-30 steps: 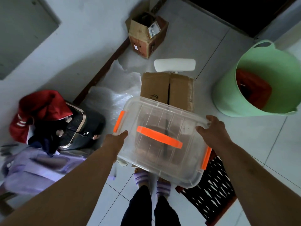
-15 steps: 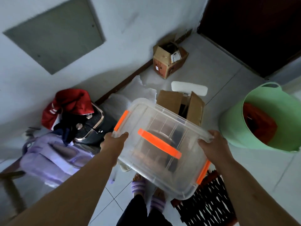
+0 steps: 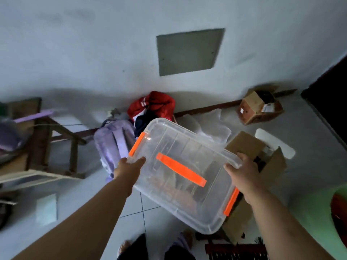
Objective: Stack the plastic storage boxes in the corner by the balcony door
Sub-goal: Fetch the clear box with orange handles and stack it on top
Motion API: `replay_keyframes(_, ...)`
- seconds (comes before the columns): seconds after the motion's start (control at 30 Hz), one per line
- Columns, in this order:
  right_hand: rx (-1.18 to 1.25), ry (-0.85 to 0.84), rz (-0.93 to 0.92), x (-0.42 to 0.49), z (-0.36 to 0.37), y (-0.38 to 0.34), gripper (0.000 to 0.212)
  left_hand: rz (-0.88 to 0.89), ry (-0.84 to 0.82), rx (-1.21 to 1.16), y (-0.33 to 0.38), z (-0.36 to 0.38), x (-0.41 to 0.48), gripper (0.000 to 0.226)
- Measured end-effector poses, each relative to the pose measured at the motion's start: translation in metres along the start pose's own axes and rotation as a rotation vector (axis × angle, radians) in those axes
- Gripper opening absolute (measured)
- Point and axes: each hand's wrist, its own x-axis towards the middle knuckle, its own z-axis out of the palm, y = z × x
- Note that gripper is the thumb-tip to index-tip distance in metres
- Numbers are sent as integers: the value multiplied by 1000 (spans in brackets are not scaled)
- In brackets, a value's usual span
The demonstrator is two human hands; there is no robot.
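Pale tiled floor [image 3: 131,212]: purple backpack [image 3: 112,145] around 10 o'clock, open cardboard box [image 3: 261,109] at 2, flattened carton [image 3: 249,147] nearer.

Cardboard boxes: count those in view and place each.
2. One small cardboard box sits against the wall by the dark doorway; one open box lies on the floor, partly behind the clear bin. Others may be hidden.

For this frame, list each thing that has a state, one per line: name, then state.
clear storage box: lidded, held off the floor, tilted
left hand: grip closed on the box's near-left edge
right hand: grip closed on the box's right edge
large cardboard box: flaps open
small cardboard box: open, tipped over
purple backpack: lying on the floor
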Motion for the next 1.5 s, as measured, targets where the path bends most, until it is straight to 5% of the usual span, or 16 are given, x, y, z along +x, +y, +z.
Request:
replay_keyframes(0.3, -162, -162, -253, -92, 116, -101, 59, -110, 206, -255, -101, -176, -5, 69)
replay_keyframes(0.8, -414, -504, -656, -400, 419, -227, 63, -351, 534, -620, -395, -521, -69, 67)
replay_keyframes(0.97, -499, -725, -772, -474, 500, -264, 67, -447, 672, -702, -462, -593, -84, 68)
replay_keyframes(1.5, -741, -1043, -1173, -709, 774, -411, 72, -582, 965, -1119, -591, -793, -86, 81)
